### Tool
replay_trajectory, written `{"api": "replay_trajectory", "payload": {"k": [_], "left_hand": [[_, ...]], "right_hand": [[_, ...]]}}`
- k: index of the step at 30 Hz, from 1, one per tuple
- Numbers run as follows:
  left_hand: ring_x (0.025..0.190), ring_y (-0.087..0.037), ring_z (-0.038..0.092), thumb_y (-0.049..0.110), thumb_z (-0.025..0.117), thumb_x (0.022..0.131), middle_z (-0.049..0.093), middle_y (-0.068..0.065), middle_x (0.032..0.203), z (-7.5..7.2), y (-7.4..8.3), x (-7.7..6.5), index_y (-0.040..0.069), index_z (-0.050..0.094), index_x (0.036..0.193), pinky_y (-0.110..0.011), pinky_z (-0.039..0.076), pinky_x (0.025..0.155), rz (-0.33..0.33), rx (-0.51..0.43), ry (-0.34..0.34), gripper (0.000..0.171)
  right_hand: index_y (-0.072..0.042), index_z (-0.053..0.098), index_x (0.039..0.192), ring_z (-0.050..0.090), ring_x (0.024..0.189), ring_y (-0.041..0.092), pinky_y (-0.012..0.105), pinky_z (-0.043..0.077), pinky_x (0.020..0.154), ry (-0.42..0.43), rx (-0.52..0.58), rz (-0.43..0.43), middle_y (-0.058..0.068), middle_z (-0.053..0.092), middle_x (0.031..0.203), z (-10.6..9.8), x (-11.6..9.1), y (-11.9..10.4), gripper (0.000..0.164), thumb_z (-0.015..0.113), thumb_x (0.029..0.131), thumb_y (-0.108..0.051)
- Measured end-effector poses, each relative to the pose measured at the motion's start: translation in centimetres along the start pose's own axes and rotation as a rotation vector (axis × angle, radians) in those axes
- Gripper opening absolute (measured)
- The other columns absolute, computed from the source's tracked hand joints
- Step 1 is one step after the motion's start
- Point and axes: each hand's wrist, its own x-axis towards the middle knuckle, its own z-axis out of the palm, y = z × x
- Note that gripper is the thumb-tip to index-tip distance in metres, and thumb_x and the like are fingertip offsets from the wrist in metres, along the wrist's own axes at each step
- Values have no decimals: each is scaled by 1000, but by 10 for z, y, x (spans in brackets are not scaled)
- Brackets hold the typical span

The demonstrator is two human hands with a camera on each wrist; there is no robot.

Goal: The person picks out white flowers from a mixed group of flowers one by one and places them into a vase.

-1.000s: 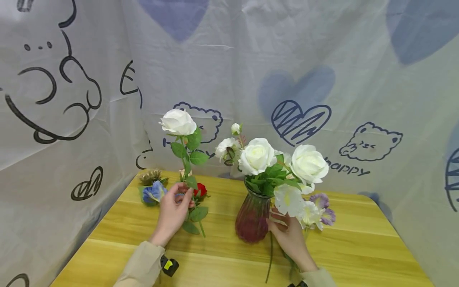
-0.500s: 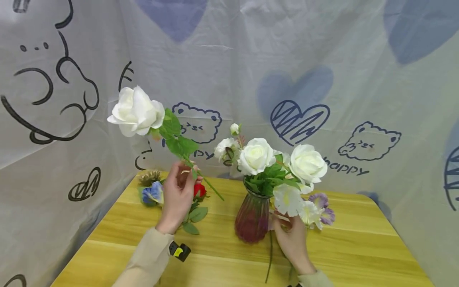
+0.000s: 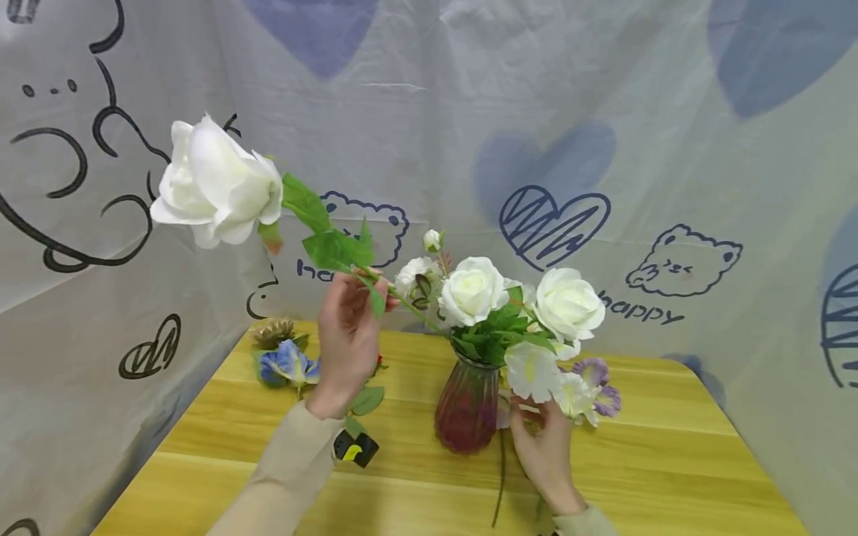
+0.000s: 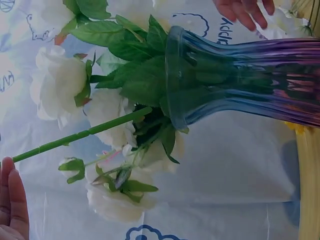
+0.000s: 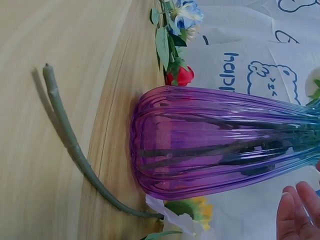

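Note:
My left hand (image 3: 350,335) pinches the green stem of a white rose (image 3: 221,182), raised above the table and tilted, its bloom to the upper left. The stem (image 4: 82,134) points at the vase mouth; its lower end shows by the leaves there. The ribbed glass vase (image 3: 469,409), purple below and bluish at the neck, stands upright with several white flowers (image 3: 474,290) and green leaves in it. My right hand (image 3: 546,450) is beside the vase on its right, under white petals, fingers loosely bent. In the right wrist view its fingertips (image 5: 287,202) hold nothing visible.
Blue flowers (image 3: 290,362) and a dried-looking brown flower (image 3: 275,333) lie at the table's back left. Purple flowers (image 3: 606,394) and a loose stem (image 3: 500,480) lie right of the vase. A sunflower (image 5: 202,212) shows behind it. A printed cloth (image 3: 429,134) hangs behind the table.
My left hand has lifted the white rose up and to the right, tilting its bloom leftward and bringing the stem end to the vase mouth. My right hand has barely moved.

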Motion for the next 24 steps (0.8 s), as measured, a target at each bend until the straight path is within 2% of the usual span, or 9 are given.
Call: {"api": "replay_trajectory", "payload": {"k": [5,11,16,19,24], "left_hand": [[83,-6,66,-3,56,99,61,-30,100,8,1,2,-14,53,112,-22,60,77,-13,0,-6,17],[83,-6,65,-1,55,100,63,-29,103,12,-2,1,-13,53,111,-23,60,79,-73,17,-45,16],[83,-13,67,4,56,101,65,-21,100,14,-6,-1,-7,54,109,-25,60,79,-121,72,-90,13],[83,-16,69,7,56,102,66,-20,98,17,-10,-3,-4,55,107,-27,61,75,-141,108,-114,12],[88,-29,69,8,55,103,67,-21,103,22,-17,-7,0,57,113,-26,58,73,-228,169,-156,13]], "right_hand": [[5,67,104,64,90,-7,12,58,73,-4,-4,-15,22,74,99,2,0,-1,27,63,81,19],[2,67,106,63,91,-9,13,58,73,-13,-31,-5,18,74,100,2,0,-1,29,62,82,18],[0,67,106,63,92,-7,13,58,74,-28,-64,20,15,75,101,2,0,-2,28,63,83,15],[0,67,106,63,92,-7,15,58,73,-34,-59,22,15,75,101,3,-1,-2,27,64,84,15],[1,67,105,62,91,-7,15,58,73,-37,-31,29,17,74,101,4,-1,-3,25,64,84,15]]}}
